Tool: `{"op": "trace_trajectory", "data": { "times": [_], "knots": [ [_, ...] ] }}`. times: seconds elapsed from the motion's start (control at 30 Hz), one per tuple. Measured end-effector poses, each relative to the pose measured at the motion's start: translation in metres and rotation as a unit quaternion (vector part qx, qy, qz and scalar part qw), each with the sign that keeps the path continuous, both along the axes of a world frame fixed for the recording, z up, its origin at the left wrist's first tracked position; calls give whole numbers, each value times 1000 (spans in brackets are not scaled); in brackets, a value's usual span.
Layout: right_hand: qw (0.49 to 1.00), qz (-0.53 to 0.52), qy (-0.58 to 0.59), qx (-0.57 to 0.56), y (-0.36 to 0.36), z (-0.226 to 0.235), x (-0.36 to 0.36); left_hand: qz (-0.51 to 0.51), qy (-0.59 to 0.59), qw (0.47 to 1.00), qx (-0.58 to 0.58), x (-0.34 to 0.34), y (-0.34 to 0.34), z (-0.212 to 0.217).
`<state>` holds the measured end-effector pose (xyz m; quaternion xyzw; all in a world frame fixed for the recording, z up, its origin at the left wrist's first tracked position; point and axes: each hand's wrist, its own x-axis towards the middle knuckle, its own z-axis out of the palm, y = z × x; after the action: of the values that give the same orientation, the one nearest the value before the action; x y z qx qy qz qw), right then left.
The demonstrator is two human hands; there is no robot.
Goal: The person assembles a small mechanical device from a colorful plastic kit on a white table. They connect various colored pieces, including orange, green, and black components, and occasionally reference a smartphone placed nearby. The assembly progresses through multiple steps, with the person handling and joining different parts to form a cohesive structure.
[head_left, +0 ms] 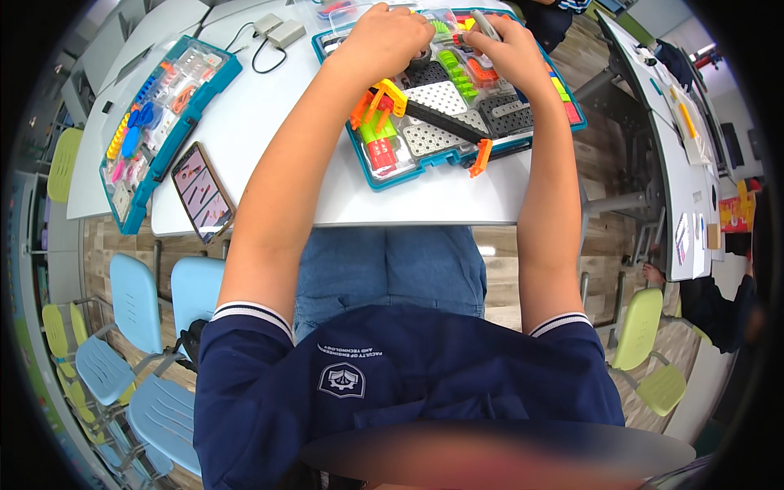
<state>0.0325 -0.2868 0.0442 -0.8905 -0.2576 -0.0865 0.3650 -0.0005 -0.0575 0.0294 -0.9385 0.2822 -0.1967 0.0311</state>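
Observation:
A teal-edged parts case (pixel 433 163) with building-kit pieces lies open on the table before me. My left hand (pixel 390 39) is over its far left part, fingers curled beside a dark round piece; what they hold, if anything, is hidden. My right hand (pixel 512 51) pinches a slim grey piece (pixel 487 26) between thumb and fingers above the case's far right part. Across the near side rests a black beam (pixel 445 121) with a yellow-and-orange piece (pixel 388 98) at one end and an orange piece (pixel 482 158) at the other. Light perforated plates (pixel 437 98) and green toothed strips (pixel 457 75) lie in compartments.
A second teal case (pixel 139 184) with coloured parts stands at the left, next to a phone (pixel 202 192) near the table edge. A grey box with a cable (pixel 282 34) is behind. Blue chairs (pixel 135 298) stand left, green chairs (pixel 639 327) right; other people are at the right.

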Motion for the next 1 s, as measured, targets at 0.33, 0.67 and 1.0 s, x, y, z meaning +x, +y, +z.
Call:
{"op": "trace_trajectory", "data": {
  "times": [0.33,0.67,1.0],
  "knots": [
    [1000,-2,-9,9,2,-10,19,-18,-41,998,-48,-2,5,16],
    [996,41,49,62,8,7,1,-54,-47,997,-38,2,7,8],
    [997,45,37,59,6,3,5,-26,7,995,-96,8,10,6]
  ]
}}
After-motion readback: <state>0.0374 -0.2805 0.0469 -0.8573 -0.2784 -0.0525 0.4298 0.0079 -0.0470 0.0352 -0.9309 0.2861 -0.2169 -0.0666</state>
